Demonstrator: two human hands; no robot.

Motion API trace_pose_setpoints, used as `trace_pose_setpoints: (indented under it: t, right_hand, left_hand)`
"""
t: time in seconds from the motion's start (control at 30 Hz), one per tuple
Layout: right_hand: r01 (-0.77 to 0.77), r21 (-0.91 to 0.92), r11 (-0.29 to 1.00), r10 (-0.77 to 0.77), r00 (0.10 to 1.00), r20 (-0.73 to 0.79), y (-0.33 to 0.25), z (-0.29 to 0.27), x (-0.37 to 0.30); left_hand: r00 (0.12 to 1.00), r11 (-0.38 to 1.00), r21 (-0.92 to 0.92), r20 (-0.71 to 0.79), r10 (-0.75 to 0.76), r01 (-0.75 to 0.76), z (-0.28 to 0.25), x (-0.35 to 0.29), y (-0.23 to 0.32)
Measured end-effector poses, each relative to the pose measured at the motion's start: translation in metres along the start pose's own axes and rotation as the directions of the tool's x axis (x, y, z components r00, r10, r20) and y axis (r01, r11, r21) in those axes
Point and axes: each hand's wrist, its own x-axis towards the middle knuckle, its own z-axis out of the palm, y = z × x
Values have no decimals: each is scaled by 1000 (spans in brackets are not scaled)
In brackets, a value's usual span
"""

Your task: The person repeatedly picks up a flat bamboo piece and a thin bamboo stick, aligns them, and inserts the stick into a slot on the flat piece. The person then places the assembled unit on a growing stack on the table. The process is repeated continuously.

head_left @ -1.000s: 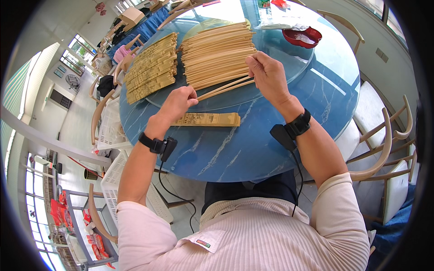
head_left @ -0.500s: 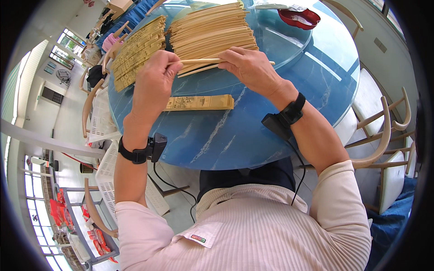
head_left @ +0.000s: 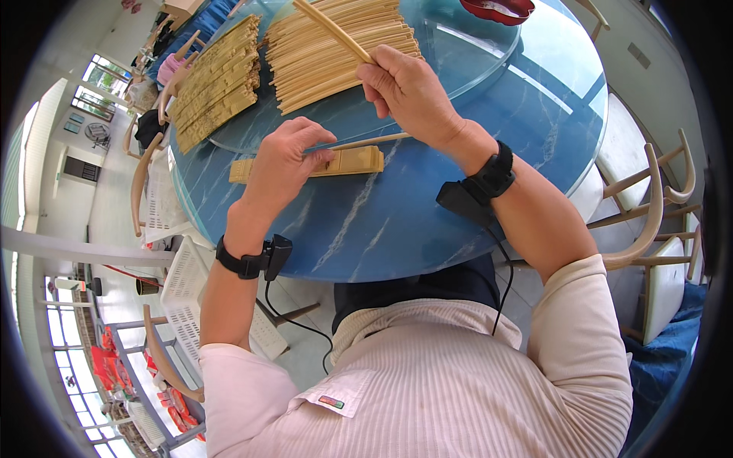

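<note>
My right hand point(head_left: 408, 88) is closed round a pair of pale wooden chopsticks point(head_left: 333, 30), raised and slanting up to the far left. My left hand point(head_left: 286, 156) is over a flat stack of gold printed paper sleeves point(head_left: 357, 160), thumb and forefinger apart above it. Just beyond the stack, a thin pale stick point(head_left: 382, 140) reaches from near the left fingertips toward the right wrist; whether the fingers touch it I cannot tell. Farther off lies a broad pile of loose chopsticks point(head_left: 336, 65). Left of that pile is a heap of gold printed sleeves point(head_left: 216, 84).
Everything lies on a round blue marbled table point(head_left: 397, 221) with a raised glass turntable point(head_left: 458, 57). A red dish point(head_left: 498, 9) stands at the far right. Wooden chairs point(head_left: 649, 206) surround the table, and a white plastic crate point(head_left: 187, 294) is at my left.
Both hands were holding chopsticks level between them. My right hand has lifted a pair and tilted it; my left hand has let go and dropped toward the stack of sleeves.
</note>
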Motion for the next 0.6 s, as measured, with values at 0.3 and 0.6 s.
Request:
trace_pose_setpoints:
  t: [0.3,0.6]
  right_hand:
    - [-54,43,998,61,983,-174,-14,-31,15]
    - [-52,-373,927,22,996,-83,-3,-65,23]
  left_hand:
    - [980,984,14,98,-176,175,-2,16,3]
    - [993,981,183,-78,85,-70,7,9,22]
